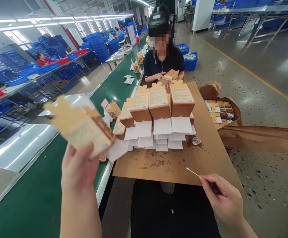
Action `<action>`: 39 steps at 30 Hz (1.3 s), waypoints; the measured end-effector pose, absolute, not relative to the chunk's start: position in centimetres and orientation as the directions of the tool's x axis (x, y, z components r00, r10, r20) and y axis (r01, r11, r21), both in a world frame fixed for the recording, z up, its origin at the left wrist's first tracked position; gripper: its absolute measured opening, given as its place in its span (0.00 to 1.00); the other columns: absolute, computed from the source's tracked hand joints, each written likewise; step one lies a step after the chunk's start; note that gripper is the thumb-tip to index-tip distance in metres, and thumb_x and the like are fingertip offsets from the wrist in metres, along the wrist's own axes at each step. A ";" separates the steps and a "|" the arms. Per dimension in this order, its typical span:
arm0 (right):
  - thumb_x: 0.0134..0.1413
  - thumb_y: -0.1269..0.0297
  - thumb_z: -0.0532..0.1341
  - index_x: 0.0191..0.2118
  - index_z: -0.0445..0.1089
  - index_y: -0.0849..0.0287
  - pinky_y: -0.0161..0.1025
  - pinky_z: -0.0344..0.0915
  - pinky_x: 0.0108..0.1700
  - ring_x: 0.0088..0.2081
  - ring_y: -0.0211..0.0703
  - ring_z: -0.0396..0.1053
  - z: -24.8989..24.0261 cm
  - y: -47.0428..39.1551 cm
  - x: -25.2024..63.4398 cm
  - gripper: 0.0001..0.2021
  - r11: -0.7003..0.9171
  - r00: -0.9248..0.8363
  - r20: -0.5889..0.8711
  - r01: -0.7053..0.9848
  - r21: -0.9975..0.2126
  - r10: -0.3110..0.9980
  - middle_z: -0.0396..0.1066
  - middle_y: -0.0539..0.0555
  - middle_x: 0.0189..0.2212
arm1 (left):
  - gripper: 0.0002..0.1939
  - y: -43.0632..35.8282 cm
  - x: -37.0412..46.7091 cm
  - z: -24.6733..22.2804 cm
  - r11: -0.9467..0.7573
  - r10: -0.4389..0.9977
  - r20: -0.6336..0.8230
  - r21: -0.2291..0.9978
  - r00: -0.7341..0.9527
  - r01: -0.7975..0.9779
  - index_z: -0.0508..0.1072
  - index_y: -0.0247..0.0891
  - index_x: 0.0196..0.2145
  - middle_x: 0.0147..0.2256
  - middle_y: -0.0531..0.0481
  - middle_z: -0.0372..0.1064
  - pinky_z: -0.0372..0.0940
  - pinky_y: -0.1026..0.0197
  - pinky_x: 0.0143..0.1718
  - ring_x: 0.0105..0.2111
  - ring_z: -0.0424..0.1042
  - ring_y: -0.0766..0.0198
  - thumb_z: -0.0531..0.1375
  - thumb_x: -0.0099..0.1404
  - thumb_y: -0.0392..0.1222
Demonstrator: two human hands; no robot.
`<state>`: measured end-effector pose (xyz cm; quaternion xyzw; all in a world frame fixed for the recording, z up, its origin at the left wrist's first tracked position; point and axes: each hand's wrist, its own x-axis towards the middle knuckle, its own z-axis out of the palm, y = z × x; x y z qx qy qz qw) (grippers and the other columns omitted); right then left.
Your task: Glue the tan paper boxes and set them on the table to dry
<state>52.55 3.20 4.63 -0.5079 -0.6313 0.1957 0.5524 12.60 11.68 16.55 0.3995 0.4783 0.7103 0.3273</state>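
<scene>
My left hand [78,168] is closed around a small cardboard box [84,129], raised over the edge of the green conveyor belt. The box is blurred by motion; its scalloped flaps stand open at the upper left, and a white flap sticks out at the lower right. In my right hand [223,195] a cotton swab [192,172] is pinched between thumb and fingers, its white tip pointing left over the cardboard sheet. Ahead of my hands, similar open boxes [160,99] lie stacked, with white flaps [145,140] pointing towards me.
A small clear dish [196,141] sits on the wet-spotted cardboard sheet [208,158]. Across the stack a co-worker [164,56] handles boxes. The green conveyor belt [34,191] runs along the left, carrying more boxes [113,110]. A large paper sack [235,109] of boxes stands on the right floor.
</scene>
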 end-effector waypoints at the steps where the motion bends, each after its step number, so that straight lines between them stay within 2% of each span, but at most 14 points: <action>1: 0.73 0.68 0.71 0.39 0.83 0.47 0.37 0.70 0.20 0.19 0.41 0.72 4.5 3.0 52.2 0.09 0.425 0.101 0.507 0.421 -0.801 0.856 0.79 0.46 0.24 | 0.38 9.3 13.5 14.6 -0.249 0.840 0.159 0.963 -0.519 -0.108 0.87 0.45 0.61 0.65 0.40 0.86 0.69 0.31 0.81 0.75 0.77 0.34 0.88 0.55 0.51; 3: 0.75 0.71 0.70 0.40 0.81 0.48 0.37 0.69 0.23 0.20 0.40 0.72 4.0 2.8 50.9 0.10 0.442 0.040 0.503 0.422 -0.792 0.863 0.79 0.46 0.25 | 0.44 5.7 15.9 10.3 -0.107 0.808 -0.038 0.972 -0.587 -0.209 0.86 0.48 0.63 0.67 0.40 0.85 0.64 0.29 0.83 0.78 0.73 0.32 0.89 0.52 0.59; 4: 0.76 0.71 0.68 0.41 0.80 0.48 0.37 0.69 0.24 0.21 0.40 0.72 3.6 2.8 50.0 0.10 0.452 -0.002 0.498 0.423 -0.785 0.867 0.78 0.46 0.26 | 0.46 4.5 17.2 8.1 -0.054 0.795 -0.106 0.969 -0.598 -0.243 0.84 0.50 0.66 0.68 0.41 0.84 0.61 0.29 0.85 0.80 0.71 0.33 0.89 0.52 0.60; 6: 0.78 0.73 0.65 0.40 0.78 0.49 0.37 0.68 0.28 0.24 0.40 0.70 2.7 3.6 47.7 0.12 0.479 -0.116 0.479 0.428 -0.766 0.870 0.76 0.47 0.27 | 0.51 3.4 19.3 4.4 0.006 0.773 -0.172 0.964 -0.611 -0.264 0.80 0.53 0.70 0.72 0.41 0.81 0.57 0.30 0.87 0.82 0.68 0.35 0.90 0.53 0.60; 9: 0.79 0.76 0.60 0.37 0.73 0.51 0.38 0.64 0.33 0.27 0.40 0.67 0.8 5.5 44.7 0.16 0.540 -0.310 0.444 0.429 -0.724 0.841 0.71 0.46 0.26 | 0.53 3.4 20.7 1.2 0.023 0.760 -0.169 0.972 -0.628 -0.234 0.76 0.53 0.72 0.75 0.38 0.77 0.58 0.31 0.86 0.83 0.67 0.36 0.91 0.53 0.58; 16: 0.75 0.78 0.59 0.31 0.65 0.51 0.37 0.62 0.35 0.29 0.40 0.65 -2.6 8.4 43.1 0.19 0.614 -0.493 0.388 0.474 -0.631 0.779 0.68 0.46 0.26 | 0.52 3.4 19.4 0.2 0.097 0.785 -0.186 0.979 -0.591 -0.179 0.72 0.51 0.73 0.76 0.34 0.75 0.68 0.33 0.82 0.81 0.71 0.36 0.89 0.59 0.57; 18: 0.76 0.78 0.58 0.31 0.65 0.51 0.38 0.61 0.34 0.29 0.41 0.64 -2.7 8.8 43.3 0.20 0.611 -0.485 0.387 0.495 -0.617 0.784 0.67 0.46 0.25 | 0.53 3.1 19.7 0.2 0.098 0.776 -0.176 0.982 -0.606 -0.160 0.71 0.50 0.74 0.75 0.34 0.76 0.71 0.34 0.80 0.80 0.73 0.36 0.88 0.59 0.58; 21: 0.79 0.76 0.58 0.33 0.70 0.52 0.38 0.63 0.34 0.29 0.41 0.66 -2.2 8.9 43.8 0.18 0.589 -0.437 0.402 0.498 -0.637 0.804 0.70 0.48 0.27 | 0.55 2.7 20.8 -0.1 0.101 0.755 -0.121 0.993 -0.645 -0.069 0.70 0.48 0.73 0.72 0.32 0.79 0.75 0.35 0.77 0.76 0.78 0.35 0.89 0.57 0.58; 25: 0.80 0.73 0.61 0.37 0.75 0.51 0.36 0.67 0.33 0.28 0.39 0.69 -0.9 8.1 45.2 0.15 0.516 -0.271 0.440 0.475 -0.713 0.856 0.72 0.47 0.27 | 0.55 2.2 22.2 -1.4 0.126 0.724 0.006 0.982 -0.689 0.141 0.69 0.42 0.70 0.63 0.31 0.83 0.83 0.35 0.67 0.64 0.87 0.35 0.87 0.55 0.63; 28: 0.79 0.74 0.63 0.37 0.76 0.51 0.36 0.68 0.31 0.27 0.39 0.69 0.0 7.0 46.6 0.14 0.464 -0.185 0.430 0.458 -0.758 0.884 0.74 0.46 0.28 | 0.51 2.0 22.3 -2.2 0.153 0.729 0.106 0.937 -0.676 0.313 0.70 0.42 0.66 0.57 0.33 0.84 0.85 0.36 0.62 0.59 0.89 0.36 0.86 0.55 0.65; 32: 0.80 0.72 0.63 0.38 0.77 0.50 0.36 0.68 0.28 0.26 0.38 0.70 0.7 5.7 47.9 0.14 0.435 -0.148 0.416 0.462 -0.773 0.897 0.76 0.47 0.27 | 0.46 2.1 22.0 -2.2 0.235 0.734 0.175 0.841 -0.656 0.487 0.75 0.42 0.61 0.56 0.34 0.83 0.86 0.39 0.56 0.59 0.88 0.33 0.84 0.53 0.65; 36: 0.82 0.69 0.63 0.36 0.77 0.50 0.36 0.68 0.28 0.25 0.38 0.68 1.1 5.0 48.0 0.15 0.417 -0.110 0.421 0.493 -0.764 0.900 0.73 0.46 0.25 | 0.45 2.7 22.4 -1.8 0.304 0.751 0.141 0.794 -0.645 0.527 0.74 0.44 0.62 0.57 0.34 0.84 0.86 0.40 0.53 0.58 0.88 0.33 0.82 0.54 0.63; 39: 0.83 0.65 0.63 0.35 0.77 0.51 0.35 0.70 0.28 0.24 0.38 0.68 1.0 5.0 47.9 0.17 0.409 -0.101 0.414 0.478 -0.777 0.905 0.73 0.47 0.25 | 0.46 2.9 22.2 -1.9 0.294 0.748 0.154 0.795 -0.646 0.530 0.74 0.44 0.61 0.55 0.34 0.85 0.86 0.37 0.55 0.58 0.88 0.31 0.83 0.51 0.64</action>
